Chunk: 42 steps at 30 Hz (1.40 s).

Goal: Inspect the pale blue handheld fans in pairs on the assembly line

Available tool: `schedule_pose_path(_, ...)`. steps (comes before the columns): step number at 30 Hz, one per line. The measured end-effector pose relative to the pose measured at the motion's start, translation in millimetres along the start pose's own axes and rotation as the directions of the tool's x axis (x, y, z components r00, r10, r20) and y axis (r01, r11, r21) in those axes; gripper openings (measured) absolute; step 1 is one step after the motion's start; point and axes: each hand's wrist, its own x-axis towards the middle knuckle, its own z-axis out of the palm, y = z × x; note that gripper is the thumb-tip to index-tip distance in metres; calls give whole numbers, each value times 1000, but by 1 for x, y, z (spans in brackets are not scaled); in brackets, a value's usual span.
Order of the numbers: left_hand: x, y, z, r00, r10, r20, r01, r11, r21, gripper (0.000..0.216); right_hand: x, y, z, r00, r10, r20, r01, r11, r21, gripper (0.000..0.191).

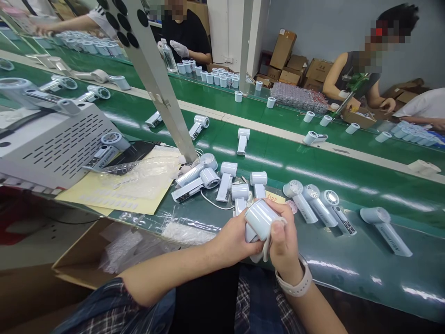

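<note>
Bare forearms (pixel 174 271) angled inward, both hands (pixel 232 240) close together, fingers (pixel 285 211) curled, right thumb (pixel 278 234) bent

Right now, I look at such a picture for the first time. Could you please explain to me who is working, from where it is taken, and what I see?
Of course. No robot is working here: you see a person's own bare hands. The single picture comes from a camera on that person's head, looking forward and down.

The left hand and right hand hold a pale fan together. Something white, probably a cloth, is under the right hand.

On the table, more fans lie on both sides, with a yellow sheet to the left. Beyond runs a green belt, and co-workers are on its far side.
</note>
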Motion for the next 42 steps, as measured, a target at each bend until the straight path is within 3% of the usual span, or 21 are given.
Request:
schedule_pose_path(3, 0, -2, 0, 1000, 9, 12, -9, 1000, 4, 48, -2, 1, 1, 999, -22, -30, 21, 1000, -8, 39)
schedule_pose_path(8, 0, -3, 0, 1000, 1, 14, -1, 1000, -6, 56, -1, 2, -6, 987, -74, 143, 74, 997, 12, 40)
schedule_pose_path(13, 0, -2, 2, 1000, 25, 10, -25, 1000, -1, 55, -2, 3, -5, 998, -56, -7, 56, 998, -25, 38)
schedule_pose_path(17, 0, -5, 2, 999, 16, 31, -16, 1000, -10, 57, -4, 1, -4, 990, -71, 122, 78, 996, -50, 46)
schedule_pose_path(22, 0, -9, 2, 999, 35, 31, -34, 999, -22, 55, -3, 4, -2, 996, -88, -32, 85, 994, -71, 35)
schedule_pose_path(27, -2, -10, 1, 999, 45, 10, -44, 998, -38, 56, -1, 4, -3, 985, -130, 117, 138, 988, -64, 39)
schedule_pose_path(31, 0, -9, 2, 999, 26, 37, -23, 998, -62, 53, -3, 2, 5, 992, -128, -21, 124, 982, -142, 36)
schedule_pose_path(33, 2, -11, 2, 999, 10, 45, -6, 997, -70, 52, 2, 6, 6, 993, -106, -49, 97, 983, -158, 40)
schedule_pose_path(35, 4, -14, 1, 999, -4, 35, 8, 996, -93, 55, 15, 16, -1, 998, -55, 5, 55, 980, -193, 45)
schedule_pose_path(38, 5, -19, -2, 999, 17, 32, -12, 989, -145, 66, 42, 33, -24, 1000, 7, 27, 4, 929, -371, 55)
schedule_pose_path(40, 3, -22, -4, 997, 71, 24, -65, 980, -186, 69, 52, 39, -38, 998, -41, -37, 17, 863, -505, 67)
schedule_pose_path(42, 4, -24, -3, 989, 148, -29, -151, 963, -223, 68, 45, 37, -42, 997, -78, 2, 68, 857, -511, 76)
